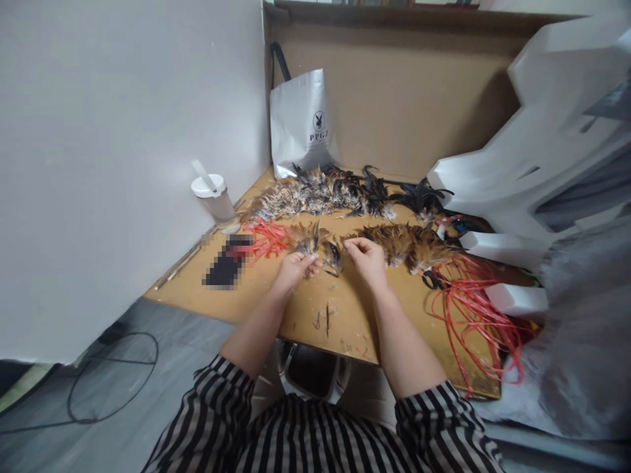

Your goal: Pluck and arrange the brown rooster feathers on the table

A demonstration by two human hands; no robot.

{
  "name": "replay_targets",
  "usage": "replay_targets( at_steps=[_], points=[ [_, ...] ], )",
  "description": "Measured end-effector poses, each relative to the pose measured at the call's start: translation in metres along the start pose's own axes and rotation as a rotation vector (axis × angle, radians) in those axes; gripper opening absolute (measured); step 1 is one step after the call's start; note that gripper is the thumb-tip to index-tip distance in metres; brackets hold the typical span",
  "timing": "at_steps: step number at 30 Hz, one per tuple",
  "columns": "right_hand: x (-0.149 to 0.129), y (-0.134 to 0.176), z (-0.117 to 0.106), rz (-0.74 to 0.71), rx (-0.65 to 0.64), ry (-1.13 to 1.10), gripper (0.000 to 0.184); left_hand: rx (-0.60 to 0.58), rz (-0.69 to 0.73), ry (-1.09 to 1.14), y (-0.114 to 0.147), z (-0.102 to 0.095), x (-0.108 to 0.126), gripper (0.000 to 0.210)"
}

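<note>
My left hand (294, 269) is pinched round the base of a small bunch of feathers (310, 238), whose grey-brown tips fan upward. A few dark feathers (332, 256) lie right beside its fingertips. To the right, my right hand (369, 261) is closed in a pinch, thumb against forefinger, at the near left end of a row of brown feather bunches (389, 238). Whatever sits between those fingertips is too small to make out. Behind both hands stretches a long heap of mottled and black feathers (320, 194).
Red plastic strips (269, 238) lie left, beside a pixelated dark object (227, 266). A lidded cup (215, 197) stands behind. More red strips (473, 302) and black-handled scissors (432, 280) are at right. A silver bag (298, 125) leans against the cardboard back. White foam pieces (517, 299) edge the table.
</note>
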State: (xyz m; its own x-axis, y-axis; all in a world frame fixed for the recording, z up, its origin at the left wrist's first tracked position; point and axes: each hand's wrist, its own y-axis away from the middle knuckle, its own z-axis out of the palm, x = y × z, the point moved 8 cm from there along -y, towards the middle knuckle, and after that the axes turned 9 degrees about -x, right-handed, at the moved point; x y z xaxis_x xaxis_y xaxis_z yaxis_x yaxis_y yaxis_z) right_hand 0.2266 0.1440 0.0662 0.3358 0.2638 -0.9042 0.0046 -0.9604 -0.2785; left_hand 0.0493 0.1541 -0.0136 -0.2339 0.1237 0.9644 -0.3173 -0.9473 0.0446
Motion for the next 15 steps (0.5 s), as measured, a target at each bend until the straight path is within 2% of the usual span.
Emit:
replay_targets(
  at_steps=[3,6,10,15],
  points=[
    [0.009,0.002,0.023,0.131,-0.183,-0.16,0.028,-0.07,-0.016,-0.037,0.001,0.006,0.0,0.031],
    [0.01,0.007,0.047,0.197,-0.276,-0.288,0.029,-0.129,-0.024,-0.066,0.003,0.013,0.001,0.032],
    [0.016,0.013,0.06,0.282,-0.236,-0.481,0.031,-0.167,-0.025,-0.076,0.005,0.02,0.005,0.032],
    [0.019,0.014,0.064,0.299,-0.196,-0.561,0.028,-0.178,-0.041,-0.07,0.007,0.023,0.005,0.033]
  ],
)
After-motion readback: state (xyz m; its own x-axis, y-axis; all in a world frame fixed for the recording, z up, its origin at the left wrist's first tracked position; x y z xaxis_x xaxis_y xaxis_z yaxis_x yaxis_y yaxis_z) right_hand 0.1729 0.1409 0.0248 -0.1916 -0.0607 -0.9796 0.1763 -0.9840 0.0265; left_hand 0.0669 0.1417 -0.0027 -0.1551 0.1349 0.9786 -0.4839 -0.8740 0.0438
